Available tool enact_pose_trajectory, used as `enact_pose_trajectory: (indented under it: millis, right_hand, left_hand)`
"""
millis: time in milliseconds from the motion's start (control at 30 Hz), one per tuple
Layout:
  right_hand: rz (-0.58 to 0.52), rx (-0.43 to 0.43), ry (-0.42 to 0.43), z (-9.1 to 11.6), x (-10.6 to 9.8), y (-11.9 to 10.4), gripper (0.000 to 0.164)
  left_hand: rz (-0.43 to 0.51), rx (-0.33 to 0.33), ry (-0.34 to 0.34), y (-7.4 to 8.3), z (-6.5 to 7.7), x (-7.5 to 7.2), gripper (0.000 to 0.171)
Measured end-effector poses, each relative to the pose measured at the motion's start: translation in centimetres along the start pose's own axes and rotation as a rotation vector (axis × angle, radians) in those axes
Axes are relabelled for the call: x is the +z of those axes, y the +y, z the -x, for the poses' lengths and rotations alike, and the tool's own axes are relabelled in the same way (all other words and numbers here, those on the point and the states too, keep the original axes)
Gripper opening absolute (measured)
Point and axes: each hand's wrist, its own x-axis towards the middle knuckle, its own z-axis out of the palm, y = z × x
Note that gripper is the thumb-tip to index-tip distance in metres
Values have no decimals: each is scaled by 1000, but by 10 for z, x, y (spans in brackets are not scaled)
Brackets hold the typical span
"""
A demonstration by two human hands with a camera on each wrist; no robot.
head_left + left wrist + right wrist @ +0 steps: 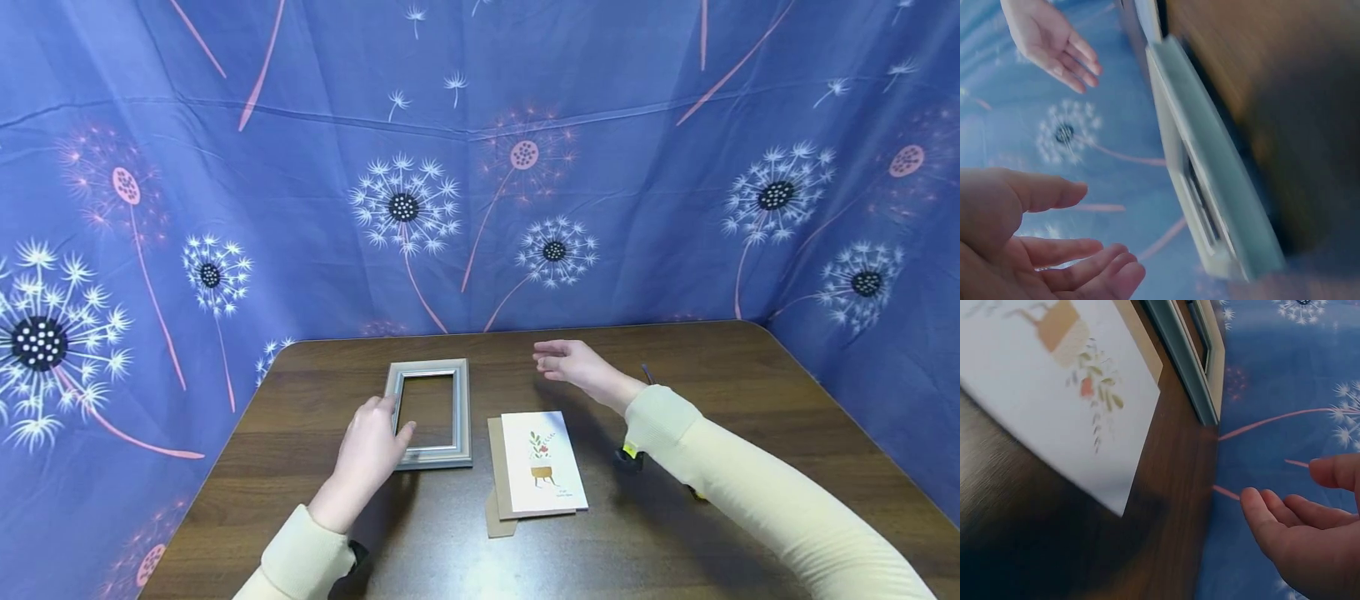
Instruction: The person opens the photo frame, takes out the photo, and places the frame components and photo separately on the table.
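A pale grey-blue picture frame lies on the wooden table, left of centre, with the tabletop showing through its opening. Beside its left edge is my left hand, thumb and fingers spread apart; the left wrist view shows a gap between the hand and the frame. My right hand hovers over the back of the table, fingers extended and holding nothing. Nearer me, a white greeting card with a potted-plant print rests on a brown envelope, whose flap sticks out at lower left.
A blue dandelion-print cloth hangs behind and at both sides of the table. Partly hidden by the right forearm are a thin dark tip and a black piece with yellow on it, too obscured to name.
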Motion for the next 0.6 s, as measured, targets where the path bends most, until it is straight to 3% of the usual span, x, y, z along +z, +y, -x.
enact_pose_trajectory:
  millis: [233,467,600]
  right_hand:
    - [-29,2,5,32,-19,5,48]
    - [-65,0,10,56,-23,16,48]
    - [-95,10,2,66,-24,25,49]
  left_hand:
    - [15,152,-12,31,7,8,49]
    - [5,364,-5,53,13,23,50]
    - [-9,452,-28,61,16,33,50]
